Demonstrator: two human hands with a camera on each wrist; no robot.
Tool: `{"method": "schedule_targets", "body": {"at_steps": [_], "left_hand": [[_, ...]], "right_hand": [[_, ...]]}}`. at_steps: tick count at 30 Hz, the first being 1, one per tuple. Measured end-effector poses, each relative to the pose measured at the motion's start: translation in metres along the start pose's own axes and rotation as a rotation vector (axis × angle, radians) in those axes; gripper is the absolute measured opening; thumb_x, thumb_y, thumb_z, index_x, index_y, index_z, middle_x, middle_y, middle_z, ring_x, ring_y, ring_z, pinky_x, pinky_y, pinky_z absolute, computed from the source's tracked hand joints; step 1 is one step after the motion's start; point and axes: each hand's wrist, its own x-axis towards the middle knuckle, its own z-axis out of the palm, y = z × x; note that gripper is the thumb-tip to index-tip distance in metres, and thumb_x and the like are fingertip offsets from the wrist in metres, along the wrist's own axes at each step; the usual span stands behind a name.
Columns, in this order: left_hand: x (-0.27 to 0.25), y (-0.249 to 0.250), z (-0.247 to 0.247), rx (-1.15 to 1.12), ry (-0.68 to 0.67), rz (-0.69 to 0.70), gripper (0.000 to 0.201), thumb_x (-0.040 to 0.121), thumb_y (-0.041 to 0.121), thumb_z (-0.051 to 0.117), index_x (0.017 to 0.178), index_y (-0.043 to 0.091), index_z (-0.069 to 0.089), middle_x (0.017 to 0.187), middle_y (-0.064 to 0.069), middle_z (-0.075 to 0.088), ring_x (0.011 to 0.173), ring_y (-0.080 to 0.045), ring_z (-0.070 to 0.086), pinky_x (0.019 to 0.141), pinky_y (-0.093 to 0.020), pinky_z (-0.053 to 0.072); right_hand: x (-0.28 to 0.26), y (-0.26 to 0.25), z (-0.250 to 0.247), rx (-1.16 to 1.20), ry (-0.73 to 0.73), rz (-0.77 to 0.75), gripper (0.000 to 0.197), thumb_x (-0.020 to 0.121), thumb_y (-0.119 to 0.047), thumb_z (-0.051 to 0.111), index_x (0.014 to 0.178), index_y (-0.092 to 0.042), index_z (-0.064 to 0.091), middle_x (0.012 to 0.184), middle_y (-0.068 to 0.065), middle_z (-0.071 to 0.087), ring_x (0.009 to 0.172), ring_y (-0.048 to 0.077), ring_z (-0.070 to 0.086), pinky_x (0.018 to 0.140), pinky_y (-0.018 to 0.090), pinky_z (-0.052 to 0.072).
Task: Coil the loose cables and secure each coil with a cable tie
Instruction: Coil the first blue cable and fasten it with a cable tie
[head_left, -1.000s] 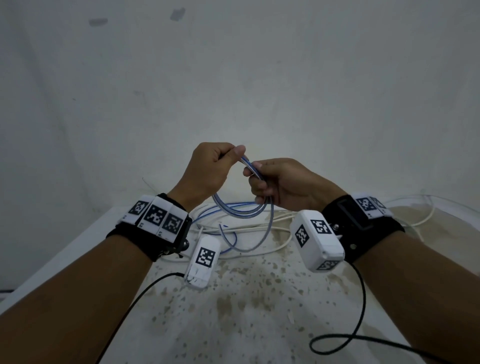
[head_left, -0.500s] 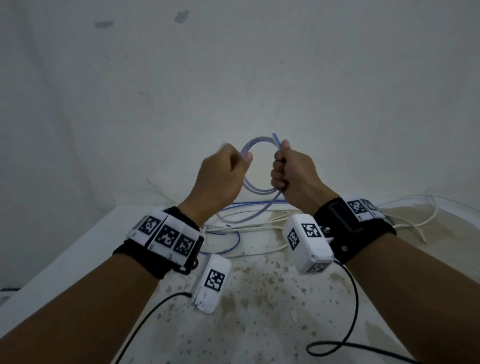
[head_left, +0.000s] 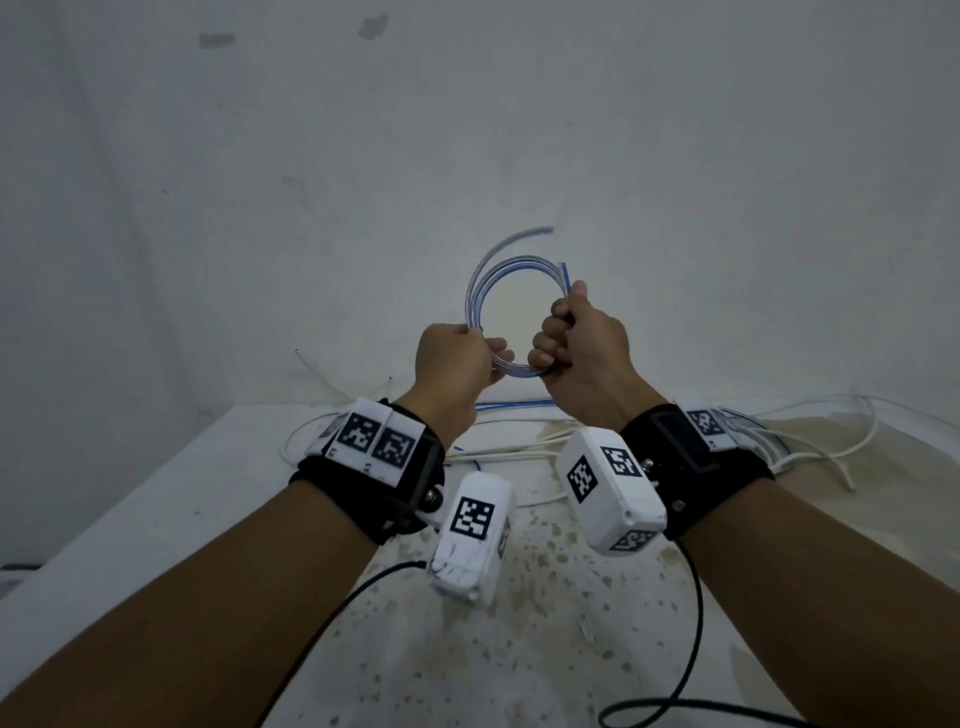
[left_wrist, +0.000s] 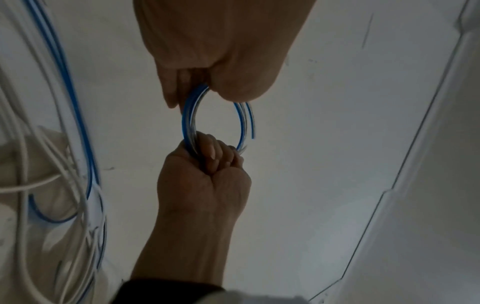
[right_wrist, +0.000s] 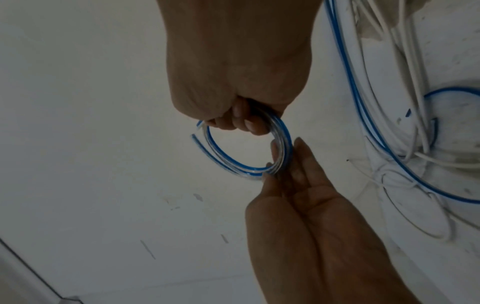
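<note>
A small round coil of blue-and-clear cable is held upright in the air in front of the wall. My left hand pinches its lower left side between thumb and fingers. My right hand is a fist wrapped round its right side. One loose end curves free above the coil, and a short blue tip sticks up by my right thumb. In the left wrist view the coil spans from my left hand to my right hand. The right wrist view shows my right hand curled through the coil.
A stained white table stands against the wall below my hands. Loose white cables and a blue cable lie tangled along its back edge. Black cords from the wrist cameras trail over its near part.
Both hands have risen from just above the table. The hanging loops have been gathered into one tight round coil held upright, clear of the cables on the table.
</note>
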Motion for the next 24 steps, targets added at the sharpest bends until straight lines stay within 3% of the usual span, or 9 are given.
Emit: {"method": "schedule_targets", "body": {"at_steps": [4, 9, 13, 16, 19, 24], "left_hand": [[0.002, -0.003, -0.004, -0.103, 0.068, 0.073, 0.023, 0.105, 0.017, 0.038, 0.105, 0.000, 0.055, 0.092, -0.016, 0.069, 0.068, -0.021, 0.072, 0.063, -0.033, 0.060], [0.008, -0.009, -0.011, 0.058, 0.060, 0.222, 0.026, 0.104, 0.020, 0.043, 0.107, 0.004, 0.062, 0.090, -0.010, 0.071, 0.060, -0.016, 0.069, 0.061, -0.029, 0.058], [0.013, 0.000, -0.015, 0.090, 0.047, 0.333, 0.022, 0.103, 0.017, 0.045, 0.097, 0.013, 0.065, 0.081, -0.003, 0.067, 0.051, -0.008, 0.059, 0.055, -0.022, 0.053], [0.018, 0.006, -0.018, 0.108, -0.016, 0.354, 0.022, 0.103, 0.016, 0.045, 0.101, 0.020, 0.066, 0.074, 0.000, 0.057, 0.044, -0.009, 0.045, 0.045, -0.022, 0.042], [0.024, 0.012, -0.022, 0.123, -0.084, 0.332, 0.023, 0.103, 0.015, 0.045, 0.099, 0.017, 0.067, 0.070, -0.001, 0.051, 0.042, -0.011, 0.036, 0.042, -0.023, 0.036], [0.031, 0.018, -0.035, 0.294, -0.136, 0.403, 0.022, 0.102, 0.015, 0.046, 0.097, 0.011, 0.067, 0.078, -0.002, 0.066, 0.040, -0.012, 0.045, 0.043, -0.024, 0.040]], "right_hand": [[0.000, 0.004, -0.003, -0.001, -0.021, 0.039, 0.044, 0.105, -0.041, 0.038, 0.069, -0.016, 0.041, 0.049, -0.005, 0.023, 0.039, 0.011, 0.019, 0.038, 0.023, 0.026], [-0.001, 0.009, -0.004, -0.073, -0.070, 0.075, 0.045, 0.104, -0.043, 0.040, 0.067, -0.017, 0.041, 0.046, -0.006, 0.023, 0.038, 0.010, 0.019, 0.037, 0.022, 0.027], [0.000, 0.010, -0.007, -0.106, -0.107, 0.086, 0.045, 0.104, -0.043, 0.041, 0.068, -0.017, 0.042, 0.048, -0.006, 0.023, 0.040, 0.010, 0.018, 0.039, 0.022, 0.028], [-0.002, 0.012, -0.009, -0.156, -0.144, 0.102, 0.045, 0.104, -0.043, 0.042, 0.067, -0.018, 0.042, 0.050, -0.005, 0.023, 0.043, 0.011, 0.018, 0.044, 0.023, 0.029], [-0.004, 0.013, -0.011, -0.193, -0.188, 0.118, 0.044, 0.103, -0.042, 0.043, 0.067, -0.018, 0.042, 0.051, -0.005, 0.024, 0.043, 0.011, 0.019, 0.047, 0.024, 0.030], [-0.004, 0.015, -0.012, -0.252, -0.242, 0.129, 0.044, 0.103, -0.043, 0.045, 0.067, -0.018, 0.044, 0.051, -0.005, 0.023, 0.042, 0.011, 0.020, 0.050, 0.025, 0.034]]}}
